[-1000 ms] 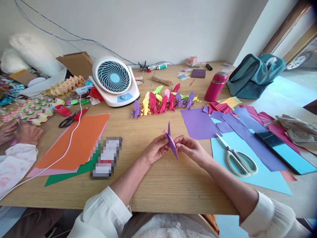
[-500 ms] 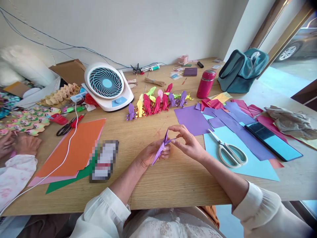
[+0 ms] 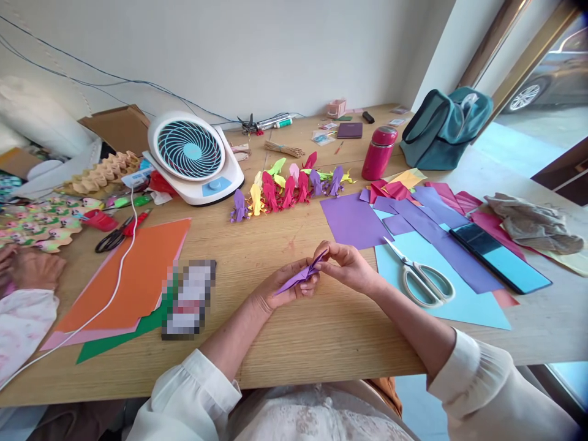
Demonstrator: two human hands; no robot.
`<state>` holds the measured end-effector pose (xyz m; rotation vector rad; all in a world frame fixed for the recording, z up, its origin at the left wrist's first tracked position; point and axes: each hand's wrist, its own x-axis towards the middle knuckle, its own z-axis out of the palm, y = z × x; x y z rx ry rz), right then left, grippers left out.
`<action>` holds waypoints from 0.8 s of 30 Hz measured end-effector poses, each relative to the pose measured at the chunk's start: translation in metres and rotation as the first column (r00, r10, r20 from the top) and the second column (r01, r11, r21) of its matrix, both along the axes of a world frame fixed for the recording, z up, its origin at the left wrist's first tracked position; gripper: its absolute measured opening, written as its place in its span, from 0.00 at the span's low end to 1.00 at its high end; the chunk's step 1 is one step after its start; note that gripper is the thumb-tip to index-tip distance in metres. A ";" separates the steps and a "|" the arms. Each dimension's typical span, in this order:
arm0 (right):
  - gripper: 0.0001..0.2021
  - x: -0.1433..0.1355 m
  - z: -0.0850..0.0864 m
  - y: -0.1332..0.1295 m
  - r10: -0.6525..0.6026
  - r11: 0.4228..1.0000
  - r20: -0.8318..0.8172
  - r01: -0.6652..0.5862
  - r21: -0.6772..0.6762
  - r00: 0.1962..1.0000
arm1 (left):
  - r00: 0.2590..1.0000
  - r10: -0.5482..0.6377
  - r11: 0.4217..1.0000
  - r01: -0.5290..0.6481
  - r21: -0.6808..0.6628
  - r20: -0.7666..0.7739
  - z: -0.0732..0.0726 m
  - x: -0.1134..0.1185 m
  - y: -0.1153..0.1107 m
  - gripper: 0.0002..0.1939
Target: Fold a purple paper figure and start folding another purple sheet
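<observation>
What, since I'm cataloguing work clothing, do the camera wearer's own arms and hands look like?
The left sleeve and right sleeve are off-white, loose and gathered into cuffs. Beyond them, the forearms are bare. The left hand and right hand are ungloved, with no jewellery discernible.

Mid-frame, the person's two hands, the left hand (image 3: 282, 277) and the right hand (image 3: 343, 264), share one purple piece (image 3: 294, 282). At the left edge are two co-worker's hands (image 3: 39, 266), partly cut off. Scissors number two: one white pair (image 3: 410, 263) right of centre, one dark pair (image 3: 108, 241) at left. Above centre stand at least three purple figures (image 3: 239, 207), at least four red figures (image 3: 288, 195) and one pink figure (image 3: 294, 172); yellow figures (image 3: 255, 199) and green figures (image 3: 277, 166) overlap too much to count. Upper left has one fan (image 3: 192, 153); upper right, one bottle (image 3: 379, 154), one bag (image 3: 429, 148) and one car (image 3: 558, 76); right, one phone (image 3: 500, 257).
</observation>
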<state>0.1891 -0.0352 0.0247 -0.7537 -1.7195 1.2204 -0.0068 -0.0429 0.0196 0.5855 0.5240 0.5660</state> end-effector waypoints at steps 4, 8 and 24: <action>0.09 0.002 0.002 0.001 0.002 0.997 0.001 -0.002 0.074 1.000 | 0.998 0.012 1.000 -0.010 0.027 -0.067 -0.004 -0.002 0.002 0.17; 0.08 0.002 0.004 0.000 0.020 0.988 0.018 -0.023 0.150 1.000 | 0.999 0.012 0.996 -0.008 0.089 -0.051 -0.005 -0.003 -0.001 0.20; 0.16 -0.013 -0.010 -0.005 -0.094 0.922 -0.109 0.045 -0.385 0.990 | 0.966 0.131 0.982 -0.095 -0.165 0.221 -0.002 0.005 0.000 0.10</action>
